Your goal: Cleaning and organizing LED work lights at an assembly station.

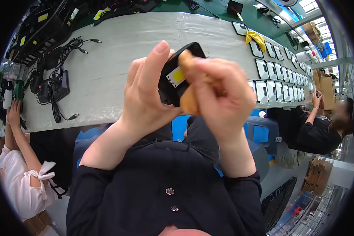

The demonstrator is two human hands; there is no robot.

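Note:
My left hand (144, 84) holds up a black rectangular electronic device (180, 89), tilted above the near edge of the table. Its fingers and thumb grip the device's left side and lower end. A yellow and white label (176, 76) shows on the face turned to me. My right hand (228, 96) is closed on an orange-yellow cloth (190, 101), bunched in the fingers and against the device's face and right side. Part of the device is hidden behind the cloth and the right fingers.
Several white-and-black units (271, 69) stand in rows at the right, with a yellow cloth (256, 39) over some. Black cables (59, 72) and a black stand lie at the left, near a black crate (41, 33). Co-workers sit on both sides.

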